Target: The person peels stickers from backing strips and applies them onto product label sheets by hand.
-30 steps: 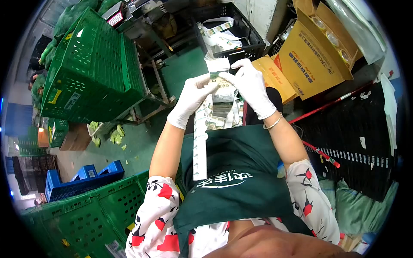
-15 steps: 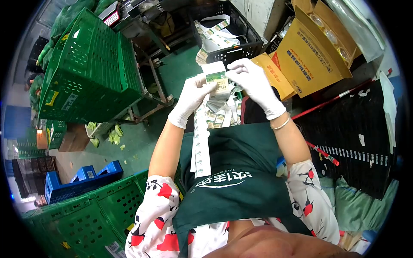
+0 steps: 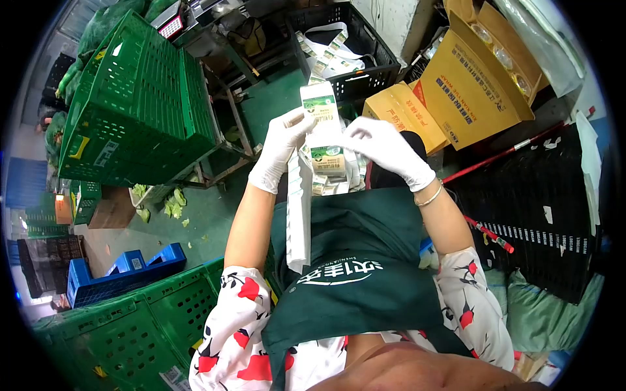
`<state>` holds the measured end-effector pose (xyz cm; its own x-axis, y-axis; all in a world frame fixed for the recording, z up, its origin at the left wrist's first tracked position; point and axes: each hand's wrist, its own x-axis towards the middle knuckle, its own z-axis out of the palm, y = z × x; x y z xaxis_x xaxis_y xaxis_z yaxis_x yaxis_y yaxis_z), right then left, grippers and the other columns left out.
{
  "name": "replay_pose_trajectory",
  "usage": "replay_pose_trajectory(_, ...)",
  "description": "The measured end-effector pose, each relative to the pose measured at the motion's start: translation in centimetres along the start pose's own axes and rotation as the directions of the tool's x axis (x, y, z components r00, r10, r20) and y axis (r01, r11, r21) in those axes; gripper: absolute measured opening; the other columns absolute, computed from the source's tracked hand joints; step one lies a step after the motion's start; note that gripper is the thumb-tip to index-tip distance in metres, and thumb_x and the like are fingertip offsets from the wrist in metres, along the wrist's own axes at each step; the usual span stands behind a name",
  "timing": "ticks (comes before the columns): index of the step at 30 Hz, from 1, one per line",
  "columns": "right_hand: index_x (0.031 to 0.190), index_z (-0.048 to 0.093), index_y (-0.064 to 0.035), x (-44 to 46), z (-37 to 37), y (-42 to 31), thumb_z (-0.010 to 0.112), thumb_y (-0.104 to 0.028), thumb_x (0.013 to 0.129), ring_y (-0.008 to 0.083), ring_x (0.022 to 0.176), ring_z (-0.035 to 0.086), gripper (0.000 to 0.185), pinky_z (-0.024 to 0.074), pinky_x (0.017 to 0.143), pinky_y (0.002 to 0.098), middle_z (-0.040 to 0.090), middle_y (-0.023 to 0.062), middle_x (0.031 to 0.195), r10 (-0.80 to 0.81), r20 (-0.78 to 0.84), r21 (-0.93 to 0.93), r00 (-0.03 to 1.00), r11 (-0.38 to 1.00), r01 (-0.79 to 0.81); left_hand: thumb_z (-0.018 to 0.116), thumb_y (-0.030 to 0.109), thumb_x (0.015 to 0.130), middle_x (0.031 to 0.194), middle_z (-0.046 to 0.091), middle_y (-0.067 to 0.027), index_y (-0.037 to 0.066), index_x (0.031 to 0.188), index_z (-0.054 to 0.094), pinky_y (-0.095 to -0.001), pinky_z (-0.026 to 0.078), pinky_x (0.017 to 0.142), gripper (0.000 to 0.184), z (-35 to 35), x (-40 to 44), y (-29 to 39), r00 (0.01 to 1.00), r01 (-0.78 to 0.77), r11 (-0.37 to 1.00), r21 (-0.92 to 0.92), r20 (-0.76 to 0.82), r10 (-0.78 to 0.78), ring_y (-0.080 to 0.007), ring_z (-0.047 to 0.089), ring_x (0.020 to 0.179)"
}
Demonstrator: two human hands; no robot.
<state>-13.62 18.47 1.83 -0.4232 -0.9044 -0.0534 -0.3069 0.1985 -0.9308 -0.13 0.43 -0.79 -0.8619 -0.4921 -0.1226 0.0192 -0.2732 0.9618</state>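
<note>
A strip of green-and-white printed labels (image 3: 319, 107) is stretched out before me, with its printed side up. My left hand (image 3: 283, 146), in a white glove, pinches its left edge. From below that hand a white length of label strip (image 3: 298, 221) hangs over the green apron (image 3: 365, 228). My gloved right hand (image 3: 391, 153) has its fingers bunched at the strip's right edge; the fingertips are slightly blurred. Beneath the hands lies a pile of folded labels (image 3: 336, 188), partly covered by the strip.
A black crate (image 3: 365, 81) with more label strips stands ahead. Yellow cardboard boxes (image 3: 466, 85) are at the right, beside black crates (image 3: 521, 202) and a red pole (image 3: 479, 166). Stacked green crates (image 3: 130, 111) stand left, with a blue pallet (image 3: 130, 274) below.
The strip has unfolded into a longer run, with more printed labels showing between my hands. My right hand has moved down toward me, and the hanging length has turned its plainer side up.
</note>
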Motion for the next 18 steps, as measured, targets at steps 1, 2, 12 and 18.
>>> replay_pose_trajectory(1,0.102,0.067,-0.0037,0.2,0.2,0.2,0.072,-0.019,0.088,0.0052,0.071,0.059,0.021,0.0485,0.065,0.0207,0.066,0.0014,0.083,-0.056,-0.125,-0.01,0.991,0.998,0.055,0.066,0.013,0.091,0.098,0.068,-0.0006,-0.003,0.114,0.067,-0.0202,0.046,0.072,0.028,0.0,-0.1,-0.2,0.999,-0.017,1.0,0.022,0.028,0.016,-0.0038,0.057,0.082)
replay_pose_trajectory(2,0.107,0.065,-0.0017,0.2,-0.3,0.3,0.074,-0.014,0.086,0.008,0.083,0.061,0.026,0.0509,0.075,0.0223,0.066,0.0039,0.094,-0.035,-0.191,0.09,0.981,0.995,0.053,0.065,0.012,0.091,0.098,0.068,-0.0008,-0.003,0.114,0.067,-0.0203,0.046,0.072,0.027,0.0,0.0,-0.7,0.998,-0.032,0.999,0.043,0.058,0.03,-0.0041,0.057,0.082)
replay_pose_trajectory(12,0.108,0.061,-0.0003,2.6,1.8,1.0,0.074,-0.011,0.084,0.0113,0.081,0.064,0.029,0.0525,0.074,0.0273,0.066,0.0076,0.094,-0.186,-0.428,-0.186,0.885,0.976,0.115,0.065,0.01,0.092,0.107,0.068,-0.0028,-0.005,0.122,0.064,-0.0231,0.048,0.085,0.034,0.1,-1.0,-0.7,0.984,0.01,0.993,0.12,0.173,-0.031,-0.0064,0.059,0.093)
replay_pose_trajectory(18,0.093,0.067,-0.0033,1.0,0.9,1.5,0.072,-0.021,0.089,0.005,0.068,0.059,0.019,0.0476,0.065,0.0221,0.065,0.0025,0.077,-0.016,0.199,0.329,0.98,0.943,-0.052,0.066,0.017,0.094,0.101,0.068,-0.0025,-0.003,0.116,0.067,-0.0239,0.048,0.08,0.03,-1.5,0.0,-0.9,0.992,0.045,0.999,0.016,0.114,-0.046,-0.0092,0.061,0.089)
